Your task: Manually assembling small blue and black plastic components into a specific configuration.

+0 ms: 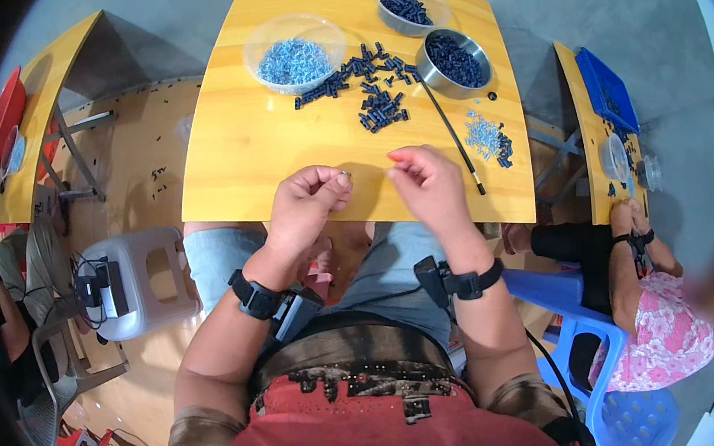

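Note:
Above the near edge of the yellow table (229, 167), my left hand (303, 207) pinches a tiny piece (346, 174) between thumb and forefinger; its kind is too small to make out. A short way to the right, my right hand (436, 187) has its fingers curled, thumb and forefinger tips close together. Whatever they may hold does not show. Beyond both hands lies a loose pile of small dark-blue plastic parts (382, 109). Small light-blue and clear pieces (482, 135) are scattered to the right, with several dark bits beside them.
A clear tub (253, 58) of light-blue pieces stands far left. A second clear tub (391, 21) and a steel bowl (486, 61) hold dark parts. A thin black rod (450, 130) lies near the right side. Another person (645, 314) sits at a table on the right.

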{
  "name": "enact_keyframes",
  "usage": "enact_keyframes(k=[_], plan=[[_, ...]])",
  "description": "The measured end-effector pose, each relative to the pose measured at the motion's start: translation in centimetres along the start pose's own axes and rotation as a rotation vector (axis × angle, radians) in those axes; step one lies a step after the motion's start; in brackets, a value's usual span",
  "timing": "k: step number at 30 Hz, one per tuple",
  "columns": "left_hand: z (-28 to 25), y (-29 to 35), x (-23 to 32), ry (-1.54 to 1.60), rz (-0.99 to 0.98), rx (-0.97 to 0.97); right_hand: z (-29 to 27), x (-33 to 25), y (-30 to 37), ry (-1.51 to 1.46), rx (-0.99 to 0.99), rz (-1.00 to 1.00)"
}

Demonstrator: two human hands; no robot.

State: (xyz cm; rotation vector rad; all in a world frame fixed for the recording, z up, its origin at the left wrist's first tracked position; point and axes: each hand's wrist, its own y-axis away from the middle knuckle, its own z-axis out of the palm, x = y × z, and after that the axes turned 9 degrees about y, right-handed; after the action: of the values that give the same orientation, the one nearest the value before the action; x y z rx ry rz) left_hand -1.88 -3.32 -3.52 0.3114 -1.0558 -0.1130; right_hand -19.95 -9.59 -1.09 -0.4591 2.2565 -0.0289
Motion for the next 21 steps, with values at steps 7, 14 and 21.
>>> enact_keyframes(k=[7,14,21], plan=[[-1.0,-2.5,0.8,-0.043,0.181,0.040,-0.1,2.2,-4.0,0.083,0.136,-0.012],[-2.2,-2.8,0.0,-0.001,0.190,0.018,2.6,0.7,-7.9,0.288,0.083,-0.167],[-2.6,-3.1,-0.4,0.078,0.202,-0.051,3.6,1.2,-8.8,0.445,0.066,-0.239]])
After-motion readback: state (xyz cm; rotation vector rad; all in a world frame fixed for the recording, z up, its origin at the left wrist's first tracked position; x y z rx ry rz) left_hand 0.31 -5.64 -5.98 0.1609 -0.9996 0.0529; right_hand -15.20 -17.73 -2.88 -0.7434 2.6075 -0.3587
